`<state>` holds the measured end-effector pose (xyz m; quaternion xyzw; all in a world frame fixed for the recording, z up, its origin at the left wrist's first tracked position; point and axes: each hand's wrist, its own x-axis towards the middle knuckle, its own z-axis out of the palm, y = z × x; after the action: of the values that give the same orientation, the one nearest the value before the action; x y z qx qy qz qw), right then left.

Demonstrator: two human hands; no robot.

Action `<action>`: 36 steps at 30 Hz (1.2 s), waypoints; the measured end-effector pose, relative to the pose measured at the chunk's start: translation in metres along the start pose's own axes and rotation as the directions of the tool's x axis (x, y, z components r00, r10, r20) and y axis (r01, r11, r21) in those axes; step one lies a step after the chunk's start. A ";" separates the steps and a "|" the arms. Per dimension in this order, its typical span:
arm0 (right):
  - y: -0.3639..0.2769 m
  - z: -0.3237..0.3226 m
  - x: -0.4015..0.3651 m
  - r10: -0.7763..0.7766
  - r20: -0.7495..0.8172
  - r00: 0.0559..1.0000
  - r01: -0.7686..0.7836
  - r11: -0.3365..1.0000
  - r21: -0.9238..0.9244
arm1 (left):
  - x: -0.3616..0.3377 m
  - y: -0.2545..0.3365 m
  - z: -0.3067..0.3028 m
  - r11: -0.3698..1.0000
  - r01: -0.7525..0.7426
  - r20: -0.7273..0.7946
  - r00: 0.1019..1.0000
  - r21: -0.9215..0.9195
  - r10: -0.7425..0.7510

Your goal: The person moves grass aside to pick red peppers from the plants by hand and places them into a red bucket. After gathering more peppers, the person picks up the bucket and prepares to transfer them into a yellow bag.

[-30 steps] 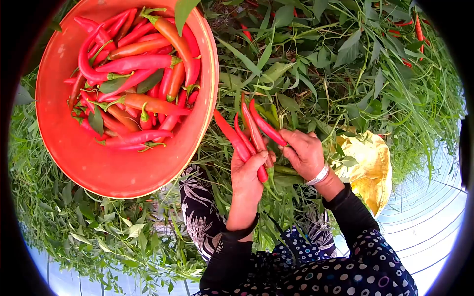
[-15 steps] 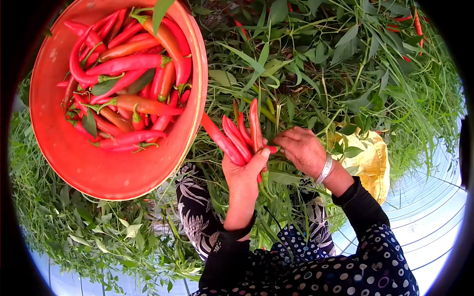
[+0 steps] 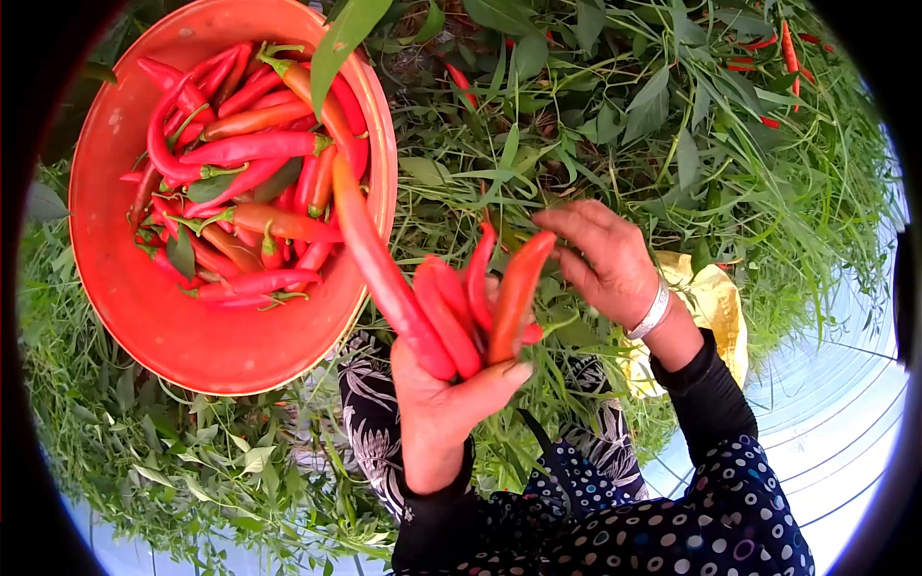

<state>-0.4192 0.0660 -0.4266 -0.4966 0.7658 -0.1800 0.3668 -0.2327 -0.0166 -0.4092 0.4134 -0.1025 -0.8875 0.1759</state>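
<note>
My left hand (image 3: 442, 413) is closed around a bunch of long red chili peppers (image 3: 394, 298), which fan upward out of its grip. One of them reaches over the rim of the orange-red bucket (image 3: 125, 317). Several more red and orange-red chilies (image 3: 254, 149) lie piled inside that bucket. Just right of the bunch, my right hand (image 3: 605, 259) has its fingers apart, and I see nothing held in it. A silver bracelet (image 3: 653, 310) circles the right wrist.
Green pepper plants and grass (image 3: 615, 125) spread all around, with red chilies (image 3: 789, 58) hanging at the upper right. A yellow cloth or sack (image 3: 715, 307) lies behind the right wrist. Pale blue sheeting (image 3: 816, 413) covers the ground at the right. A leaf (image 3: 348, 43) overhangs the bucket.
My left hand has come nearer and slightly left with the chilies, away from my right hand. My right hand has let go at the bunch, lifted a little, and its fingers have spread.
</note>
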 end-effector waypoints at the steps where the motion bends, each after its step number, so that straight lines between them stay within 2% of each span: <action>1: 0.001 -0.006 0.016 -0.045 0.014 0.999 0.046 0.998 -0.035 | 0.000 0.009 -0.006 0.992 -0.109 0.085 0.990 -0.060 0.114; 2: 0.006 -0.009 0.032 -0.088 0.029 0.996 0.090 0.993 -0.071 | 0.001 0.018 -0.015 0.969 -0.208 0.164 0.960 -0.131 0.228; 4: 0.022 -0.005 0.067 -0.100 0.020 0.995 0.102 0.980 -0.173 | 0.011 0.028 -0.034 0.825 -0.296 0.272 0.844 -0.481 0.462; 5: 0.037 0.002 0.084 -0.132 0.008 0.991 0.130 0.959 -0.250 | 0.009 0.037 -0.031 0.825 -0.299 0.272 0.843 -0.480 0.464; 6: 0.055 0.012 0.100 -0.166 -0.002 0.986 0.156 0.933 -0.324 | 0.005 0.050 -0.024 0.819 -0.292 0.106 0.915 -0.494 0.390; 7: 0.070 0.022 0.114 -0.060 0.075 0.995 0.088 0.888 -0.451 | 0.002 0.059 -0.022 0.812 -0.288 -0.064 0.952 -0.508 0.298; 8: 0.083 0.031 0.123 0.056 0.133 0.990 0.031 0.819 -0.573 | 0.005 0.058 -0.036 0.740 -0.255 0.006 0.944 -0.622 0.330; 9: 0.090 0.038 0.126 0.055 0.131 0.990 0.030 0.822 -0.569 | 0.006 0.058 -0.037 0.748 -0.244 0.006 0.949 -0.618 0.314; 11: 0.099 0.051 0.128 0.297 0.148 0.943 -0.072 0.619 -0.782 | 0.007 0.055 -0.043 0.757 -0.232 0.001 0.956 -0.611 0.294; 12: 0.100 0.052 0.129 0.297 0.151 0.943 -0.070 0.620 -0.782 | 0.007 0.049 -0.048 0.813 -0.118 0.209 0.936 -0.570 0.282; 13: 0.101 0.052 0.131 0.459 0.236 0.856 -0.086 0.577 -0.812 | 0.007 0.045 -0.052 0.864 -0.013 0.409 0.877 -0.504 0.252; 14: 0.104 0.052 0.130 0.608 0.305 0.733 -0.092 0.532 -0.842 | 0.008 0.040 -0.052 0.863 -0.013 0.406 0.879 -0.505 0.251; 15: 0.105 0.053 0.122 0.572 0.270 0.774 -0.083 0.514 -0.854 | 0.011 0.035 -0.050 0.937 0.006 0.417 0.897 -0.349 0.149; 16: 0.106 0.052 0.115 0.575 0.270 0.772 -0.084 0.514 -0.854 | 0.013 0.030 -0.046 0.982 0.034 0.411 0.910 -0.184 0.046; 17: 0.104 0.048 0.107 0.547 0.286 0.786 -0.094 0.564 -0.820 | 0.015 0.026 -0.041 0.982 0.038 0.413 0.910 -0.187 0.044; 18: 0.101 0.043 0.098 0.515 0.301 0.803 -0.099 0.612 -0.784 | 0.016 0.021 -0.035 0.995 0.094 0.195 0.977 -0.039 -0.085; 19: 0.096 0.036 0.081 0.347 0.242 0.906 -0.083 0.708 -0.702 | 0.018 0.016 -0.028 0.979 0.180 -0.047 0.983 0.093 -0.176; 20: 0.088 0.028 0.062 0.173 0.157 0.972 -0.042 0.790 -0.612 | 0.021 0.008 -0.027 0.980 0.178 -0.044 0.984 0.088 -0.174; 22: 0.070 0.005 0.042 0.000 0.161 0.987 0.069 0.903 -0.424 | 0.028 -0.018 -0.033 0.943 0.128 -0.297 0.954 0.307 -0.033; 23: 0.067 -0.001 0.033 -0.121 0.121 0.985 0.155 0.931 -0.331 | 0.030 -0.025 -0.035 0.907 0.078 -0.309 0.949 0.413 0.060; 26: 0.069 -0.011 0.016 -0.124 0.141 0.982 0.159 0.950 -0.268 | 0.033 -0.036 -0.034 0.905 0.030 -0.272 0.958 0.425 0.096; 30: 0.055 -0.022 -0.004 -0.123 0.063 0.990 0.133 0.972 -0.194 | 0.033 -0.041 -0.031 0.933 0.091 -0.186 0.982 0.348 -0.026; 32: 0.037 -0.033 -0.010 -0.137 0.064 0.988 0.148 0.969 -0.198 | 0.034 -0.047 -0.029 0.914 0.078 -0.163 0.987 0.399 -0.013; 34: 0.015 -0.038 -0.025 -0.028 0.089 0.996 0.034 0.997 -0.066 | 0.032 -0.052 -0.021 0.896 0.158 -0.147 0.984 0.415 -0.106; 35: 0.005 -0.034 -0.034 -0.056 0.154 0.987 0.060 0.998 -0.017 | 0.031 -0.057 -0.020 0.746 -0.041 0.012 0.999 0.665 0.044; 36: -0.005 -0.028 -0.045 -0.081 0.217 0.973 0.076 0.997 0.033 | 0.030 -0.050 -0.008 0.638 -0.070 0.067 0.997 0.767 0.029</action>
<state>-0.4260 0.1018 -0.3875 -0.5388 0.6986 -0.1481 0.4470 -0.2565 0.0170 -0.4516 0.4244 -0.4850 -0.7646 0.0051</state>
